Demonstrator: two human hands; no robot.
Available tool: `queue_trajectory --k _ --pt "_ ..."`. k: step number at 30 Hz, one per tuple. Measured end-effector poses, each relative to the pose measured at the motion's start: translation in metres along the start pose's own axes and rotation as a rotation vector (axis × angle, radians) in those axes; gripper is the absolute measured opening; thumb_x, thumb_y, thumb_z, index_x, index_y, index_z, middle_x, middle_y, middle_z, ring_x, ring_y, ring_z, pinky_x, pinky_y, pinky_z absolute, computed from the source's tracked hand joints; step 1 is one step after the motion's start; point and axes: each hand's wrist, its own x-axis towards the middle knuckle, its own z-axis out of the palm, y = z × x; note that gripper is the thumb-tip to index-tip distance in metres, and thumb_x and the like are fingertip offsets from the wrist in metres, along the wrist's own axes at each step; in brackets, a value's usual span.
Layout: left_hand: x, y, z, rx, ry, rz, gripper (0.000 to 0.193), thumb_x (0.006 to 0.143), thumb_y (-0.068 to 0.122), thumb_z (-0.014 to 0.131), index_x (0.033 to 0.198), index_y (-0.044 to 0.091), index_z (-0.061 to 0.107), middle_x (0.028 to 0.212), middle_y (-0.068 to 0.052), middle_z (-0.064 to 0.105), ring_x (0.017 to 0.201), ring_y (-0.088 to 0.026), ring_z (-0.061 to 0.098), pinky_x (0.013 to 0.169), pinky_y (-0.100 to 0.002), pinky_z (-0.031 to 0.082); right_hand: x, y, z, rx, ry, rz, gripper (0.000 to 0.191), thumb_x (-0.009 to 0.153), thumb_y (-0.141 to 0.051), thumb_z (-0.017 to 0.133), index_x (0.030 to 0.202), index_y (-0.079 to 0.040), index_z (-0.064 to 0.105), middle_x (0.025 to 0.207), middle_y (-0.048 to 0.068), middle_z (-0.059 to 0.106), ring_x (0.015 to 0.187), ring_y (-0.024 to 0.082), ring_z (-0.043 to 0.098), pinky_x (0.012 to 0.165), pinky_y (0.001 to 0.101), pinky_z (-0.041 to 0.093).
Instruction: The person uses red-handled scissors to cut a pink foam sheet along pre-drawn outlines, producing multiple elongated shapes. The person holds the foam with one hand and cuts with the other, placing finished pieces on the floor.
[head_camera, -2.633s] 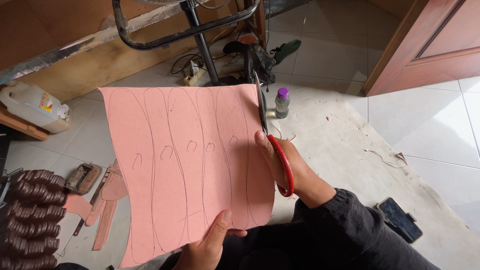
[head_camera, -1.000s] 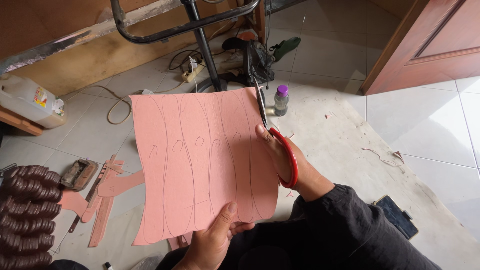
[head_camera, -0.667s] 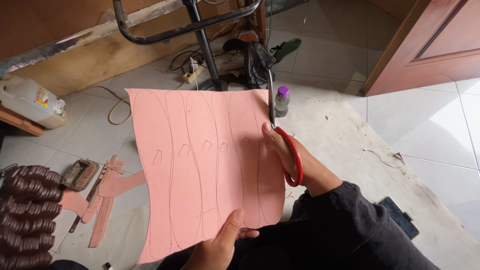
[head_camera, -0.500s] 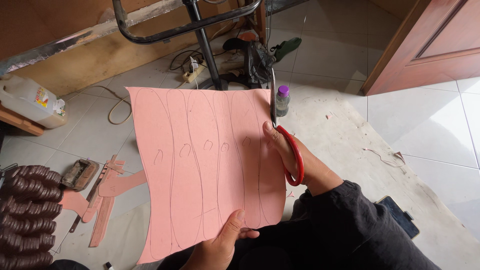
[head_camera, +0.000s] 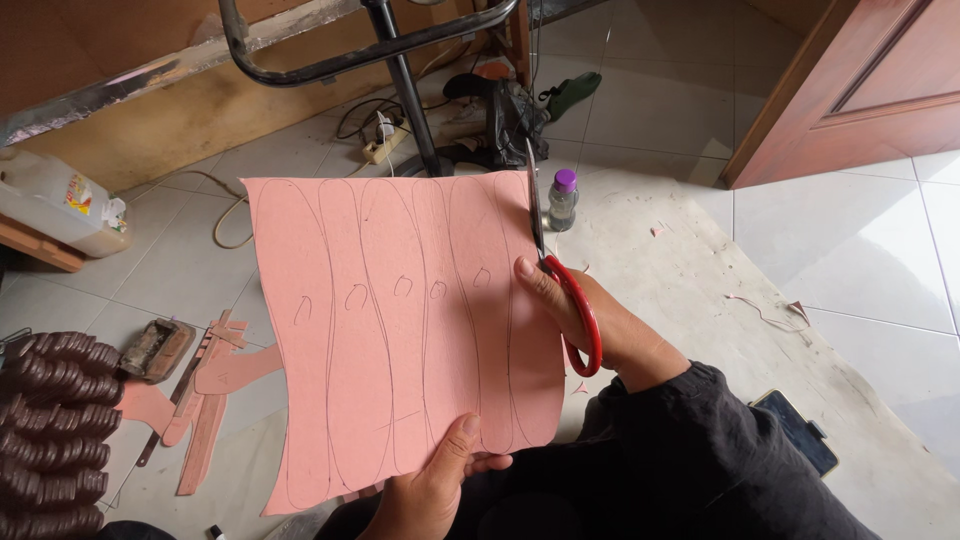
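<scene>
- Left hand (head_camera: 430, 490) grips the sheet's (head_camera: 400, 330) bottom edge.
- Right hand (head_camera: 590, 320) closed on scissors (head_camera: 560, 270) at the right edge.
- Bottle (head_camera: 563, 198) just beyond.

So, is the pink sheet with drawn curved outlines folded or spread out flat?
Spread out: the pink sheet shows its whole face uncreased, held at the bottom edge by the left hand.

White tile floor (head_camera: 850, 240), wooden door (head_camera: 860, 80), daylight.
</scene>
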Motion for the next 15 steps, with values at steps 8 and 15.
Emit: queue_trajectory --k 8,15 --pt "-0.0025 0.0044 0.0008 0.039 -0.053 0.004 0.049 0.098 0.016 0.05 0.144 0.002 0.04 0.118 -0.02 0.065 0.09 -0.023 0.075 0.068 -0.036 0.068 0.0023 0.0024 0.0034 0.027 0.086 -0.002 0.102 0.08 -0.088 0.031 0.103 0.004 0.071 0.084 0.017 0.069 0.085 0.024 0.068 0.076 0.0361 0.055" --pt "-0.0027 0.0063 0.0028 0.017 -0.042 0.032 0.052 0.096 0.015 0.052 0.145 0.004 0.039 0.121 -0.018 0.064 0.092 -0.022 0.075 0.066 -0.036 0.068 0.0055 0.0043 0.0029 -0.024 0.113 -0.006 0.108 0.08 -0.088 0.029 0.102 0.008 0.072 0.084 0.022 0.071 0.088 0.028 0.071 0.081 0.0382 0.057"
